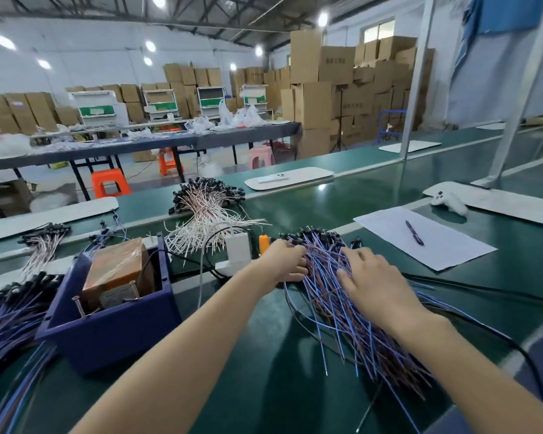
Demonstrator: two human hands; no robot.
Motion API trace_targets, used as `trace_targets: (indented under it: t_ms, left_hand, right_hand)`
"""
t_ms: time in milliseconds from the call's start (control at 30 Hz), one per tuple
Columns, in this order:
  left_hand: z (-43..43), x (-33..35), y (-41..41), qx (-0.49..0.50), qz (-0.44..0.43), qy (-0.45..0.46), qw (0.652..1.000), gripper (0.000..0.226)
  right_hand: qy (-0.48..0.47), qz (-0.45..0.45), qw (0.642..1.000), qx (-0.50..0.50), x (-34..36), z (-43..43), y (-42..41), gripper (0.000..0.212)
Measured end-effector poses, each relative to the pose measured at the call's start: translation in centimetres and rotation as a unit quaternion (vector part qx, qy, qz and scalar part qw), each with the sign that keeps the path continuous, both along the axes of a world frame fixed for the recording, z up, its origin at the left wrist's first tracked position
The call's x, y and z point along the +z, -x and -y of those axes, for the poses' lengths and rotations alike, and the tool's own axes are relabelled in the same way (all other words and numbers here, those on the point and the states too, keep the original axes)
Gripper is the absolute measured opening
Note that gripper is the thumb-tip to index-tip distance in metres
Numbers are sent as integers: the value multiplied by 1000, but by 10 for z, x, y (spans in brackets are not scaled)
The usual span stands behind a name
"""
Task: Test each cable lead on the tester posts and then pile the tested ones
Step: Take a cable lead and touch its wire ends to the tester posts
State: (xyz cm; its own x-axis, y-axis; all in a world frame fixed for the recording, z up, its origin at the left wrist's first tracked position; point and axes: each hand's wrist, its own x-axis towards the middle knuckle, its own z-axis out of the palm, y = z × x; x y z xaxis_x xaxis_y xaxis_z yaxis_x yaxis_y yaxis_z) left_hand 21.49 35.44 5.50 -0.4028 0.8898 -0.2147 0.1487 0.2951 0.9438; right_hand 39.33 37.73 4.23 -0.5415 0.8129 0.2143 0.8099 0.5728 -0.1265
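Observation:
A big pile of blue and brown cable leads (351, 317) with black plugs lies on the green bench at centre right. My left hand (284, 261) is at the pile's left edge, fingers curled into the leads near the plugs. My right hand (369, 277) rests on top of the pile with fingers spread. The tester (116, 277), a brown transformer block with two metal posts (79, 305), sits in a dark blue box (107, 333) to the left. More blue leads (10, 317) are heaped at the far left.
White-wired leads (207, 214) are heaped behind the tester. A white power strip (237, 249) and orange plug (264, 244) sit mid-bench. A paper sheet with a pen (414, 233) lies right. A thick black cable (483, 327) runs along the right edge.

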Motion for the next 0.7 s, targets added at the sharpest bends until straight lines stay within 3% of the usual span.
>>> trace_targets:
  t_ms: [67,200,333,433,500,600,700]
  left_hand:
    - [23,-3,9,-20,-5,-4,1000,15]
    - [89,-4,41,-90,-33,21,995,25]
    - [184,5,90,-184,-174,167,953,34]
    - [261,10,132,-187,-167,246,936,38]
    - [309,10,157,-136,-151,256,945,40]
    - [358,3,189,16,-160,235,959,39]
    - [381,-9,217,174,-229,208,935,31]
  right_hand:
    - [-62,-89,993,52,-1,12,19,43]
    - [-112,-264,944,161,-8,55,68,25]
    - [-75,-306,914,255,-38,109,115,20]
    - [-49,-321,893,312,-55,144,145,22]
    - [-31,-335,878,341,-60,163,163,22]
    - [1,-347,860,373,-66,185,185,22]
    - [-4,-360,852,379,-76,196,198,19]
